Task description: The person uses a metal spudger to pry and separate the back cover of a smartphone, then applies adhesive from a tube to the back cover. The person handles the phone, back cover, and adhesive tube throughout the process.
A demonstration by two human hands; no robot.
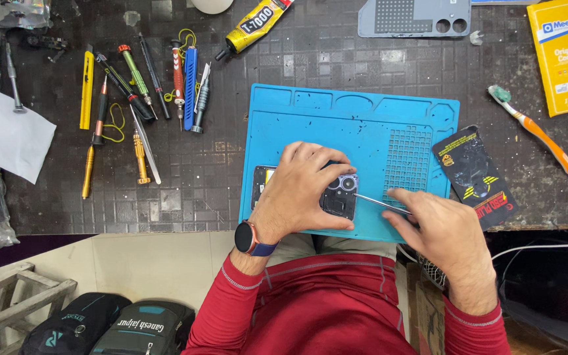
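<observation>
The left hand (304,190) is pressing down, its grip holding an opened phone (338,196) on the blue mat (336,125); the right hand (445,233) is pinching tweezers (379,202), tips working beside the camera module, which calls for steadiness.

— What is held down on the blue mat (310,131)?
— A dark phone (336,197) is laid flat, back up, its camera cluster exposed, largely covered by the left hand (304,190).
— And the tool?
— Thin metal tweezers (381,203) are pinched in the right hand (442,230), tips set at the phone's edge.
</observation>
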